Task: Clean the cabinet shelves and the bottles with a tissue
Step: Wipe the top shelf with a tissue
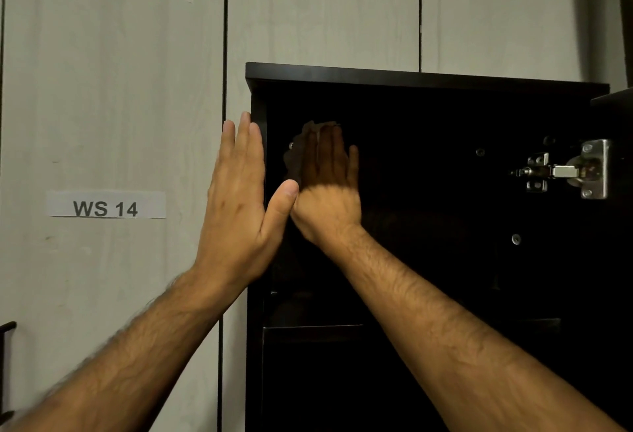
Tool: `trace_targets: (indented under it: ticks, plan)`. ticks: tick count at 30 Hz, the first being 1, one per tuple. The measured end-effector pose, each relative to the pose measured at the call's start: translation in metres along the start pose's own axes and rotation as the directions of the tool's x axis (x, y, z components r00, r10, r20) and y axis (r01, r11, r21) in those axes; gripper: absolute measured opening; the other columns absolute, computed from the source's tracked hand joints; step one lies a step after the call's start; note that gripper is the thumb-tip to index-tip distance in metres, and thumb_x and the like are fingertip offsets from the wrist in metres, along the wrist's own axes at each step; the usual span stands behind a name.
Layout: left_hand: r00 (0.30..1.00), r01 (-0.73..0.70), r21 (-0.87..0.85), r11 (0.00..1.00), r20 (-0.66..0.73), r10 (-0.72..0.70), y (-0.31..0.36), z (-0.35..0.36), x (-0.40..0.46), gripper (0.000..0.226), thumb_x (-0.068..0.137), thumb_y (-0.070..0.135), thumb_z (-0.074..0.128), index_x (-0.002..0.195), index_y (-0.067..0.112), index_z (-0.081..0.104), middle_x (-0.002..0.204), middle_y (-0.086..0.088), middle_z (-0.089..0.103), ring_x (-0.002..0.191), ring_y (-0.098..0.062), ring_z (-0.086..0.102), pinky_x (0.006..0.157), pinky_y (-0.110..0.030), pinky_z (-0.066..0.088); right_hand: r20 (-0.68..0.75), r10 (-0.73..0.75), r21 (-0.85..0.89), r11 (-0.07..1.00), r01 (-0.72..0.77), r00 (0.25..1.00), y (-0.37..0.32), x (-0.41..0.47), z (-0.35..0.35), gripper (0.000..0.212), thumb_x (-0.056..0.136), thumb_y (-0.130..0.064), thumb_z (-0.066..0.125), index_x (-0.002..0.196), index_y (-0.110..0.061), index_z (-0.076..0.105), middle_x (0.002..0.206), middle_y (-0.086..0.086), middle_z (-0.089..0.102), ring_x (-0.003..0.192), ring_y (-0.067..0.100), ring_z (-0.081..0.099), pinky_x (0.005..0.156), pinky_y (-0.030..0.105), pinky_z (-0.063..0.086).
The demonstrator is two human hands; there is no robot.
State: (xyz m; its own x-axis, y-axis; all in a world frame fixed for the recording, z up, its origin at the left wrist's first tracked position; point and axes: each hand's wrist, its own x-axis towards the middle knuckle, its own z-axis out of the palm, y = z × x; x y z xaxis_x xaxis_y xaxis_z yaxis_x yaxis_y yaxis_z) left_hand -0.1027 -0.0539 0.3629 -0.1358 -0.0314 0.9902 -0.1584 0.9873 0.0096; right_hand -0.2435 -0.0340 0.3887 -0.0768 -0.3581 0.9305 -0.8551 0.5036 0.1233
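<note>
A dark cabinet (428,77) stands open against a pale panelled wall. My left hand (239,198) lies flat with straight fingers against the outside of its left wall, thumb across the front edge. My right hand (325,185) reaches into the shadowed top compartment with straight fingers and presses a crumpled tissue (298,154) against the inner left wall. The tissue shows dimly beside and above the fingers. A lower shelf (311,327) is faintly visible below. No bottles are in view.
A metal door hinge (568,171) sits on the cabinet's right inner side, with the door edge beyond it. A paper label reading WS 14 (106,205) is stuck on the wall at left. A dark metal bar (7,329) shows at the lower left edge.
</note>
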Motion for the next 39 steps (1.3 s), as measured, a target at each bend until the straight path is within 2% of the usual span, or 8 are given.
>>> trace_targets:
  ticks: [15, 21, 24, 27, 29, 32, 35, 39]
  plan:
    - [1.000, 0.014, -0.027, 1.000, 0.002, -0.014, 0.001, -0.003, 0.001, 0.074, 0.096, 0.051, 0.025, 0.154, 0.008, 0.007, 0.163, -0.006, 0.004, 0.149, -0.015, -0.010, 0.122, -0.036, 0.002, 0.062, -0.389, 0.134, 0.916, 0.379, 0.919, 0.007, 0.000, -0.006, 0.068, 0.099, -0.040, 0.031, 0.156, -0.013, 0.005, 0.164, 0.004, 0.003, 0.150, 0.017, -0.006, 0.116, 0.036, -0.016]
    - [1.000, 0.019, 0.005, 1.000, 0.012, -0.019, 0.000, -0.007, 0.001, 0.073, 0.097, 0.053, 0.022, 0.155, 0.010, 0.007, 0.163, -0.003, 0.002, 0.149, -0.013, -0.011, 0.122, -0.040, 0.004, 0.234, -0.639, 0.043, 0.759, 0.649, 0.732, 0.035, -0.052, 0.000, 0.062, 0.101, -0.045, 0.028, 0.153, -0.011, 0.025, 0.162, 0.009, 0.015, 0.150, 0.020, 0.004, 0.119, 0.038, -0.010]
    - [1.000, 0.026, -0.006, 1.000, 0.004, -0.026, 0.001, -0.007, 0.001, 0.071, 0.098, 0.050, 0.023, 0.155, 0.010, 0.009, 0.163, -0.003, 0.004, 0.149, -0.012, -0.010, 0.122, -0.035, 0.003, 0.165, -0.717, 0.042, 0.691, 0.722, 0.677, 0.051, -0.054, -0.004, 0.044, 0.098, -0.034, 0.042, 0.135, -0.014, 0.056, 0.153, 0.006, 0.040, 0.146, 0.025, 0.027, 0.121, 0.041, 0.005]
    - [0.999, 0.036, -0.029, 0.999, -0.010, -0.037, 0.002, -0.005, 0.000, 0.069, 0.098, 0.048, 0.023, 0.154, 0.010, 0.009, 0.163, -0.003, 0.006, 0.149, -0.012, -0.009, 0.120, -0.025, 0.000, -0.079, -0.631, -0.030, 0.775, 0.631, 0.772, 0.065, -0.032, -0.012, 0.015, 0.088, -0.026, 0.062, 0.092, -0.020, 0.075, 0.114, 0.006, 0.066, 0.109, 0.030, 0.056, 0.088, 0.040, 0.045]
    - [0.999, 0.038, -0.043, 0.998, -0.005, -0.038, 0.002, -0.005, -0.001, 0.069, 0.098, 0.048, 0.022, 0.154, 0.009, 0.008, 0.163, -0.002, 0.005, 0.149, -0.012, -0.009, 0.120, -0.023, -0.001, -0.159, -0.390, -0.010, 0.919, 0.393, 0.907, 0.070, -0.012, -0.025, 0.011, 0.078, -0.031, 0.076, 0.079, -0.020, 0.074, 0.093, 0.005, 0.065, 0.088, 0.028, 0.059, 0.066, 0.029, 0.039]
    - [0.999, 0.035, -0.049, 0.998, 0.004, -0.035, 0.001, -0.005, -0.002, 0.069, 0.098, 0.048, 0.023, 0.154, 0.010, 0.008, 0.163, -0.001, 0.005, 0.149, -0.011, -0.009, 0.119, -0.020, -0.002, -0.043, -0.004, 0.350, 0.937, 0.019, 0.999, 0.065, 0.011, -0.044, 0.014, 0.083, -0.022, 0.063, 0.095, -0.020, 0.071, 0.101, 0.002, 0.069, 0.091, 0.025, 0.067, 0.071, 0.029, 0.050]
    - [1.000, 0.028, -0.051, 0.998, 0.003, -0.027, 0.000, -0.006, -0.003, 0.069, 0.099, 0.047, 0.022, 0.154, 0.010, 0.008, 0.163, -0.001, 0.005, 0.149, -0.010, -0.008, 0.118, -0.019, -0.002, -0.077, 0.035, 0.361, 0.933, -0.005, 0.996, 0.050, 0.025, -0.043, 0.028, 0.086, -0.014, 0.058, 0.112, -0.013, 0.067, 0.119, 0.011, 0.063, 0.106, 0.029, 0.060, 0.082, 0.028, 0.043]
    - [1.000, 0.023, -0.070, 0.997, -0.001, -0.023, -0.001, -0.005, -0.004, 0.069, 0.098, 0.046, 0.024, 0.154, 0.008, 0.010, 0.163, -0.002, 0.007, 0.149, -0.012, -0.006, 0.120, -0.023, 0.001, -0.022, -0.175, 0.433, 0.885, 0.168, 0.984, 0.022, 0.008, -0.031, 0.028, 0.082, -0.012, 0.063, 0.108, -0.012, 0.070, 0.108, 0.014, 0.065, 0.096, 0.035, 0.063, 0.078, 0.034, 0.049]
